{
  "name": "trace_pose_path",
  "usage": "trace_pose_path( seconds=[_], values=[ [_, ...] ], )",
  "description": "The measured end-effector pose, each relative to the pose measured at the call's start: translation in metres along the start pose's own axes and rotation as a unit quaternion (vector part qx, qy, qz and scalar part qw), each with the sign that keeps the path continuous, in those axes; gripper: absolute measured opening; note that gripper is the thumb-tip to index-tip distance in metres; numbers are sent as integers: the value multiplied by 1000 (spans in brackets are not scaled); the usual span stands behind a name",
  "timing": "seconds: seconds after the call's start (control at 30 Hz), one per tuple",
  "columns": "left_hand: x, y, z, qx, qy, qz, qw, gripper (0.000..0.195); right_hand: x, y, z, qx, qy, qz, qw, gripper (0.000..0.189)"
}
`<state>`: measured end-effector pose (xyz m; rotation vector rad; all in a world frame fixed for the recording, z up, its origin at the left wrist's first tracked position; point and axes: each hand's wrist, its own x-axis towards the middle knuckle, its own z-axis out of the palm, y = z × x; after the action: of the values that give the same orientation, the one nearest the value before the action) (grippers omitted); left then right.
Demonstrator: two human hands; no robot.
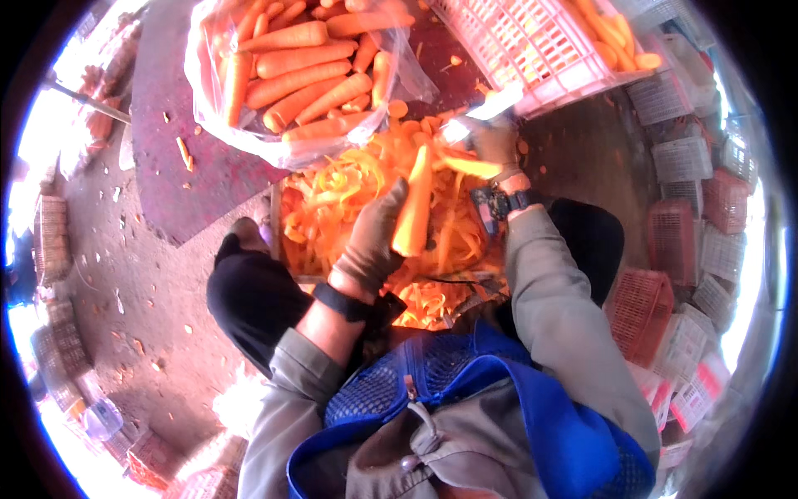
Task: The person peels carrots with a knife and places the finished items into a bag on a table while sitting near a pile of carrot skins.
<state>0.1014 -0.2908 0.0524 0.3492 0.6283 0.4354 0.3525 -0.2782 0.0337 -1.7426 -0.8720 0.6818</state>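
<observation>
My gloved left hand (373, 240) grips a carrot (414, 206), its thick end towards me and its narrower end pointing away. My gloved right hand (497, 148) is closed around a tool with a bright metal blade (497, 103); glare hides the tool's exact kind. An orange-yellow carrot piece or peel (472, 166) is beside the right hand. Below both hands lies a heap of carrot peelings and cut ends (349, 181). Beyond them, a clear plastic bag (209, 125) stands open, full of whole carrots (305, 68).
A pink plastic crate (530, 43) holding carrots stands at the far right on a dark red surface (187, 162). Stacked crates (639, 312) line the right side. Scraps litter the concrete floor (149, 280) at left. My bent knees flank the peelings.
</observation>
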Motion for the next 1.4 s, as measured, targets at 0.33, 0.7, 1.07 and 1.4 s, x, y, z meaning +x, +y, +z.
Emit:
trace_pose_path(
  seconds=[0.33,0.7,1.07,1.4],
  values=[
    [18,-7,-33,123,-52,92,987,47,-91,-67,22,177,-238,55,954,9],
    [16,-6,-35,-160,-58,-3,985,50,-98,-83,5,170,-167,45,970,12],
    [-4,-6,-9,322,70,115,937,39,-9,9,-6,49,-51,-4,997,17],
    [-22,-1,-8,650,121,322,678,39,-114,-85,-2,-182,-207,-145,950,18]
  ],
)
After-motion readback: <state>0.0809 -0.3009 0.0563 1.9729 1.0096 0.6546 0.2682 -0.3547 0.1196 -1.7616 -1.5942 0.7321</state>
